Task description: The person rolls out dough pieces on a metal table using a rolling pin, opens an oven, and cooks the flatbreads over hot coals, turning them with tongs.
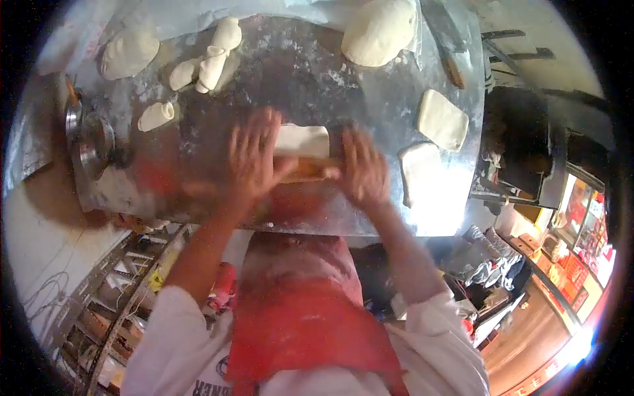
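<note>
A flat piece of white dough (pixel 302 140) lies on the floured metal worktop (pixel 284 72) in front of me. Across its near edge rests a wooden rolling pin (pixel 305 169). My left hand (pixel 256 155) is on the pin's left end, palm down, with the fingers stretched forward and the thumb along the pin. On the other end lies my right hand (pixel 362 165), its fingers also extended and a little blurred. Neither hand wraps its fingers round the pin; the palms hide its ends.
Flattened dough pieces (pixel 443 120) lie at the right. A large dough lump (pixel 378 33) sits at the back, another (pixel 130 53) at back left. Rolled dough pieces (pixel 211 68) and a small roll (pixel 156 117) lie left. A metal bowl (pixel 96 142) stands at the left edge.
</note>
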Available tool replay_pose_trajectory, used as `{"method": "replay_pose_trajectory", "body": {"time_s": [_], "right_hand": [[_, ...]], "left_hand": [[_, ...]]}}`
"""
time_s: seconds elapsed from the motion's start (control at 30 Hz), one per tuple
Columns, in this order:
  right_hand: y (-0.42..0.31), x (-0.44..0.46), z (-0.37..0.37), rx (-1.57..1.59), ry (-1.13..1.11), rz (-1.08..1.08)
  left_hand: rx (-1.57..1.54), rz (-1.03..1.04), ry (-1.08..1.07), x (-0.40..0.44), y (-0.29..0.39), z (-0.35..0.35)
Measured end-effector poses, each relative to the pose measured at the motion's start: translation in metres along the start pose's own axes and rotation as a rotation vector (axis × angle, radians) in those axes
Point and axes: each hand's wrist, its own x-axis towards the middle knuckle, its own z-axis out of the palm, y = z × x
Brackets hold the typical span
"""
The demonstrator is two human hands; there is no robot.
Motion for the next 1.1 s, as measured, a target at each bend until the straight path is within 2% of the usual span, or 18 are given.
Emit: {"method": "replay_pose_trajectory", "body": {"time_s": [0.07, 0.13, 0.23, 0.3, 0.37, 0.43, 0.5, 0.57, 0.6, 0.67, 0.7, 0.77, 0.8, 0.87, 0.9, 0.97, 1.03, 1.1], "right_hand": [[0.016, 0.064, -0.019, -0.017, 0.081, -0.028], [0.018, 0.074, -0.009, -0.024, 0.093, -0.008], [-0.003, 0.005, -0.001, -0.026, 0.084, 0.009], [-0.018, -0.066, 0.021, -0.097, 0.091, -0.020], [-0.026, -0.079, 0.009, -0.023, 0.138, -0.014], [-0.019, -0.076, 0.005, -0.001, 0.070, -0.076], [-0.019, -0.068, -0.005, 0.095, 0.059, -0.042], [-0.016, -0.080, -0.009, 0.018, 0.105, -0.200], [-0.013, -0.088, -0.007, 0.049, 0.100, -0.212], [-0.010, -0.110, -0.003, 0.063, 0.082, -0.175], [-0.011, -0.116, -0.002, 0.082, 0.081, -0.142], [-0.014, -0.121, -0.002, 0.082, 0.131, -0.150], [-0.016, -0.124, -0.004, 0.075, 0.178, -0.156], [-0.020, -0.128, -0.006, 0.076, 0.164, -0.129], [-0.021, -0.129, -0.007, 0.074, 0.148, -0.109], [-0.026, -0.130, -0.010, 0.080, 0.163, -0.101], [-0.030, -0.135, -0.011, 0.086, 0.177, -0.107], [-0.036, -0.142, -0.013, 0.141, 0.131, -0.041]], "left_hand": [[0.072, 0.026, -0.022, 0.065, -0.020, 0.008], [-0.006, -0.069, 0.090, 0.087, -0.030, 0.015], [0.169, -0.003, 0.022, 0.005, 0.006, 0.007], [0.107, -0.003, -0.032, -0.066, 0.028, 0.010], [0.130, 0.017, -0.073, -0.071, 0.038, -0.007], [0.140, 0.036, -0.148, -0.068, 0.034, -0.005], [-0.094, -0.064, 0.071, -0.026, 0.002, 0.025], [-0.448, -0.327, 0.050, 0.009, -0.017, 0.041], [-0.461, -0.329, 0.046, 0.024, -0.018, 0.036], [-0.131, -0.279, -0.346, 0.046, -0.015, 0.002], [-0.127, -0.278, -0.347, 0.046, -0.012, -0.002], [-0.377, -0.297, -0.377, 0.045, -0.003, -0.011], [-0.372, -0.294, -0.381, 0.040, 0.010, -0.024], [-1.151, -0.702, -0.156, 0.014, 0.038, -0.049], [-1.148, -0.698, -0.155, 0.000, 0.041, -0.050], [-1.332, -0.829, 0.041, -0.034, 0.036, -0.038], [-1.340, -0.941, -0.139, -0.077, 0.012, -0.017], [-1.365, -0.990, -0.100, -0.108, -0.008, -0.012]]}}
